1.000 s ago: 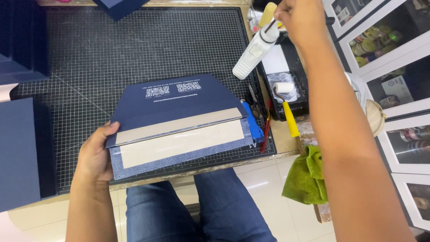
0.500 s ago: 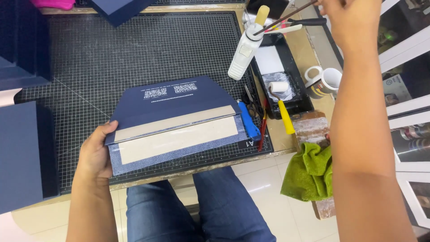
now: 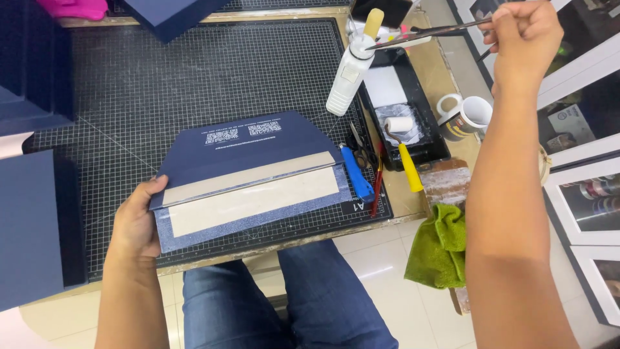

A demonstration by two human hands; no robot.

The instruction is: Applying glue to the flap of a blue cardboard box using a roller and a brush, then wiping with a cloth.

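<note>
A dark blue flat box panel (image 3: pixel 248 169) with bare tan board strips lies on the black cutting mat (image 3: pixel 161 84) near the table's front edge. My left hand (image 3: pixel 137 223) grips its left end. My right hand (image 3: pixel 524 32) is raised at the upper right, shut on a thin brush (image 3: pixel 426 32) that points left over a white glue bottle (image 3: pixel 351 68) with a tan cap.
A black tray (image 3: pixel 413 103) holds a small paint roller with a yellow handle (image 3: pixel 407 161). A blue tool (image 3: pixel 356 173) and a red pen lie beside it. A mug (image 3: pixel 475 115), green cloth (image 3: pixel 442 249), dark blue boxes (image 3: pixel 32 220) at left and framed pictures at right surround the mat.
My right hand has let go of the glue bottle and moved right and up, now holding a thin brush. My left hand and the blue panel have stayed in place.
</note>
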